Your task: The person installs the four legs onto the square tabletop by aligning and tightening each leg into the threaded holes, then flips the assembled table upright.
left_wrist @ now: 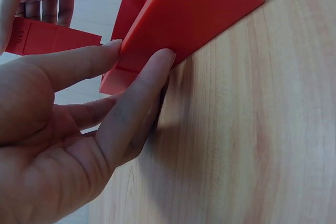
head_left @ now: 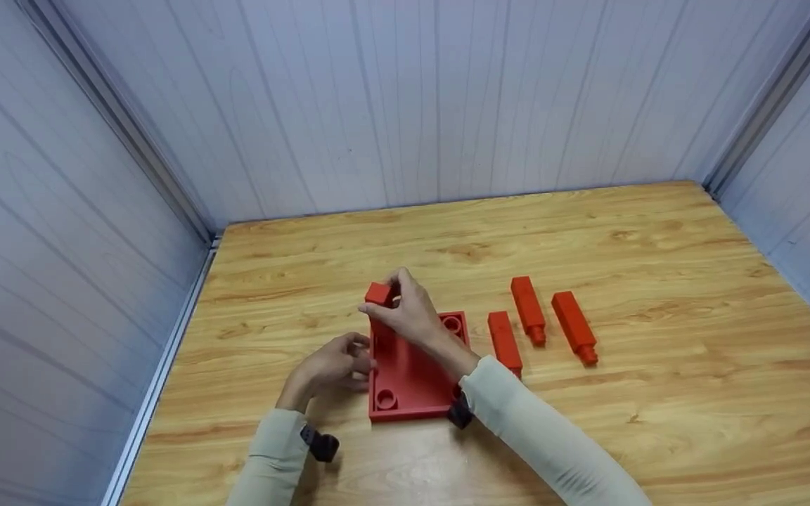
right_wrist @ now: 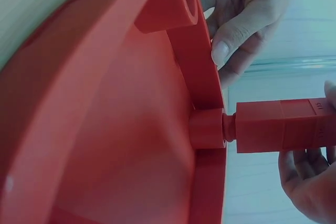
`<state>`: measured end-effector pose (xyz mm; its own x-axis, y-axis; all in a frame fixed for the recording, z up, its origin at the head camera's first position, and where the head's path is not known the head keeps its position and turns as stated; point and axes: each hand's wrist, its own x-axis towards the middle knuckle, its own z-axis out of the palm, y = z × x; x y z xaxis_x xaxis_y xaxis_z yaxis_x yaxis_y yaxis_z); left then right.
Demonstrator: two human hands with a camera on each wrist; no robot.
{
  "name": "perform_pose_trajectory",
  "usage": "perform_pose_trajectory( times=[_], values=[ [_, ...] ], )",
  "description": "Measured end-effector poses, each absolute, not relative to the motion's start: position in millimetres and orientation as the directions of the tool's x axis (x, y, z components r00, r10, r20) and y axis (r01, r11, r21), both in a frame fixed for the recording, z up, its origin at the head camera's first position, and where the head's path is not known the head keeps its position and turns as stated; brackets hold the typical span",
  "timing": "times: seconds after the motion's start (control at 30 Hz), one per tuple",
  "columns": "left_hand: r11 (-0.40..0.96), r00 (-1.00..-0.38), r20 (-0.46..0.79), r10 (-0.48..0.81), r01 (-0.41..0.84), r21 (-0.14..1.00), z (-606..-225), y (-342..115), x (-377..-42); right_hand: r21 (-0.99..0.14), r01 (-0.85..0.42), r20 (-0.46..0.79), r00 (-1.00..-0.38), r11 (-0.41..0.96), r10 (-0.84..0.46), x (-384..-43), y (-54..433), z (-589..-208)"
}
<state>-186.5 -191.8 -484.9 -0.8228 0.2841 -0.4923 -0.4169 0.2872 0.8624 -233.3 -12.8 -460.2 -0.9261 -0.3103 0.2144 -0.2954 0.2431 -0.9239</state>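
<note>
A shallow red tray-like piece (head_left: 415, 379) with raised walls and round corner sockets lies on the table, hollow side up. My right hand (head_left: 413, 316) pinches the upper end of a red square leg (right_wrist: 262, 127) standing over the far-left corner. Its narrow round tip enters the corner socket (right_wrist: 206, 128), and part of the neck still shows above the rim. My left hand (head_left: 331, 363) is at the piece's left side, fingertips touching the outer wall (left_wrist: 194, 19), fingers fairly straight. The leg's lower part is partly hidden in the head view.
Right of the piece lie three more red legs: a near one (head_left: 504, 341), a middle one (head_left: 527, 306) and a right one (head_left: 574, 323). Pale panels (head_left: 405, 105) bound the wooden tabletop (head_left: 658, 393) at the back and sides.
</note>
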Motion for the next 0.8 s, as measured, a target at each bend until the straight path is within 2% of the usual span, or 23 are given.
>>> perform_pose_trajectory(
  times=[0.17, 0.27, 0.4, 0.57, 0.8],
  values=[
    [0.283, -0.823, -0.486, 0.295, -0.411, 0.867, -485.3, -191.2, -186.0, -0.928, -0.273, 0.180, -0.924, 0.253, -0.337, -232.7, -11.3, -459.8],
    [0.296, -0.826, -0.484, 0.290, -0.404, 0.866, -485.1, -191.1, -186.0, -0.948, -0.232, 0.138, -0.917, 0.218, -0.374, -225.4, -7.6, -444.7],
    [0.308, -0.829, -0.477, 0.293, -0.391, 0.867, -485.5, -191.4, -186.2, -0.978, -0.193, 0.138, -0.883, 0.080, -0.448, -218.1, -0.8, -427.1],
    [0.315, -0.834, -0.471, 0.287, -0.382, 0.869, -486.2, -192.0, -186.4, -0.978, -0.172, 0.206, -0.832, -0.115, -0.515, -233.4, 3.6, -445.1],
    [0.318, -0.833, -0.476, 0.284, -0.386, 0.866, -485.0, -192.5, -185.8, -0.963, -0.179, 0.262, -0.786, -0.199, -0.560, -244.9, 6.0, -459.8]
  ],
)
